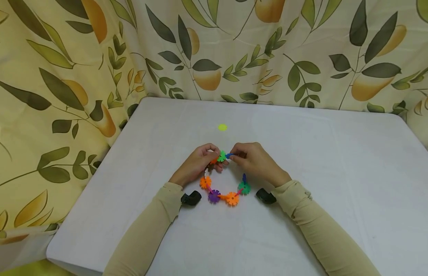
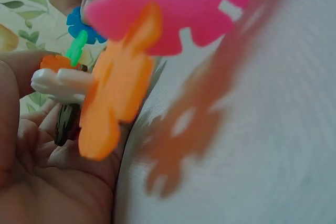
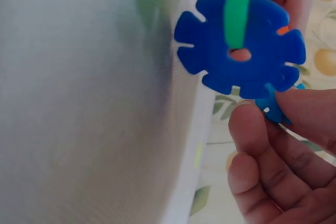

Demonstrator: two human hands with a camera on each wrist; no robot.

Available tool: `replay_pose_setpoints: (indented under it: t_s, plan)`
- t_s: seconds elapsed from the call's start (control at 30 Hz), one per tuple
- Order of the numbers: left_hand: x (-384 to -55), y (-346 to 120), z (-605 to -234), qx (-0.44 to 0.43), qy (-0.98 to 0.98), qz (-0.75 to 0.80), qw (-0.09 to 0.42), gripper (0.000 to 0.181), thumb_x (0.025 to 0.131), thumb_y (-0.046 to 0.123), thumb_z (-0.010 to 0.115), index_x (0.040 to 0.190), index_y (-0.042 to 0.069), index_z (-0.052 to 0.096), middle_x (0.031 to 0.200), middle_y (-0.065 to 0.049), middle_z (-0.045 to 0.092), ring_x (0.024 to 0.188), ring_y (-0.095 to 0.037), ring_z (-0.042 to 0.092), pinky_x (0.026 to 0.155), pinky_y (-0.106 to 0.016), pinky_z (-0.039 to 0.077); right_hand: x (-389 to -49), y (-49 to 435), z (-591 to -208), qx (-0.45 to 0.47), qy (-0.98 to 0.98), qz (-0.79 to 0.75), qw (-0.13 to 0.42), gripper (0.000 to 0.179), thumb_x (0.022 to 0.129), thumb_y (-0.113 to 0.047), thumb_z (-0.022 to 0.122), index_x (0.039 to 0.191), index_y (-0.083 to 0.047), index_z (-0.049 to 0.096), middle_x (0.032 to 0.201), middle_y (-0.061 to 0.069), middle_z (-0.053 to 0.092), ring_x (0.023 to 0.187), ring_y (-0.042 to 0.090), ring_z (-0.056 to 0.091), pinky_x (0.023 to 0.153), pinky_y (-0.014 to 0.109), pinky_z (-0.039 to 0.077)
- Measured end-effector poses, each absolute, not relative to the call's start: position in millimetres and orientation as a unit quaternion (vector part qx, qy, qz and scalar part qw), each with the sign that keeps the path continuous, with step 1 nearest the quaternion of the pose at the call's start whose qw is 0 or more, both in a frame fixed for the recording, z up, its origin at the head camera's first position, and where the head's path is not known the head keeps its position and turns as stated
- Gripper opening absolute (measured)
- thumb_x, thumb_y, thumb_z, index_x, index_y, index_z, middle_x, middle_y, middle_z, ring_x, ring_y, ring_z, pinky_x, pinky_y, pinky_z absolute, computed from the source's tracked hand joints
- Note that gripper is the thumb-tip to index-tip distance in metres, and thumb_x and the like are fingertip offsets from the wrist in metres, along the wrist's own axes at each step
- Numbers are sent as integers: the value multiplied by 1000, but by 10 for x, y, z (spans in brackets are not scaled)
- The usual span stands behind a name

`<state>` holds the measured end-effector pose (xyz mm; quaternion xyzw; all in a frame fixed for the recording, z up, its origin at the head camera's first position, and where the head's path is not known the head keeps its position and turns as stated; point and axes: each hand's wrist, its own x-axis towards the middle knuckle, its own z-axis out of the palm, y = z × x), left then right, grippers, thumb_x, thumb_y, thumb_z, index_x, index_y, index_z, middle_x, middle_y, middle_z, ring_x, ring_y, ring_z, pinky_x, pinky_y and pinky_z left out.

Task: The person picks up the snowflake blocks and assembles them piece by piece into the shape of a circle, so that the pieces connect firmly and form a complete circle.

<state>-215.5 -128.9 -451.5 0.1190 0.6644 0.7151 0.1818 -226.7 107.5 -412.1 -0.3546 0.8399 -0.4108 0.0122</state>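
A chain of notched plastic discs curves in a near ring between both hands. My left hand (image 1: 196, 163) pinches it near an orange disc, beside the bright green disc (image 1: 222, 156). My right hand (image 1: 256, 161) pinches the blue disc (image 1: 229, 156), which meets the green one's edge. The chain hangs round through a white disc (image 2: 63, 85), an orange disc (image 1: 205, 182), a pink disc (image 2: 184, 19), a purple disc (image 1: 214, 196), another orange disc (image 1: 232, 199) and a teal-green disc (image 1: 244, 188). At its other end, a dark blue disc (image 3: 210, 51) hangs below my right palm.
A single yellow disc (image 1: 222, 127) lies on the white-covered table (image 1: 320, 161), beyond the hands. Small black devices sit by the left wrist (image 1: 191, 198) and right wrist (image 1: 266, 196). A leaf-and-fruit patterned curtain (image 1: 234, 50) hangs behind the table and along its left side.
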Motion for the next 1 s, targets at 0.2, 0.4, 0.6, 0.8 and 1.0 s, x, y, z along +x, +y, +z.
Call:
replay_pose_setpoints:
  t_s: [0.2, 0.4, 0.6, 0.8, 1.0]
  plan:
    - [-2157, -1309, -4519, 126, 660, 718, 182, 19, 113, 13, 54, 107, -2, 65, 105, -22, 78, 76, -19, 73, 70, -25, 54, -2280, 1074, -4128, -378, 840, -389, -10, 5, 98, 0, 75, 95, -3, 76, 85, 7, 75, 70, 15, 61, 63, 30, 54]
    - [-2154, -1308, -4516, 116, 668, 714, 175, 18, 111, 11, 57, 102, -2, 66, 96, -17, 77, 75, -18, 73, 67, -26, 57, -2266, 1058, -4133, -390, 838, -381, -28, 6, 97, 3, 75, 93, -1, 76, 86, 9, 75, 71, 15, 61, 64, 31, 54]
    - [-2147, -1278, -4502, 111, 667, 714, 183, 21, 112, 12, 58, 99, -4, 64, 90, -17, 76, 68, -18, 70, 65, -27, 59, -2246, 1036, -4133, -411, 833, -366, -49, 9, 95, 7, 75, 88, 1, 75, 77, 5, 69, 64, 12, 53, 60, 30, 49]
    - [-2150, -1267, -4492, 117, 676, 704, 184, 21, 112, 11, 57, 99, -5, 64, 92, -18, 77, 67, -17, 70, 68, -29, 61, -2240, 1019, -4153, -422, 834, -349, -67, 12, 93, 9, 75, 85, 1, 73, 73, -1, 61, 62, 12, 49, 60, 29, 45]
    - [-2142, -1285, -4510, 118, 673, 706, 184, 19, 112, 10, 56, 100, -4, 63, 92, -18, 78, 67, -17, 71, 69, -29, 61, -2239, 982, -4174, -432, 828, -352, -72, 14, 92, 11, 76, 84, 0, 72, 72, -1, 60, 63, 12, 50, 60, 29, 45]
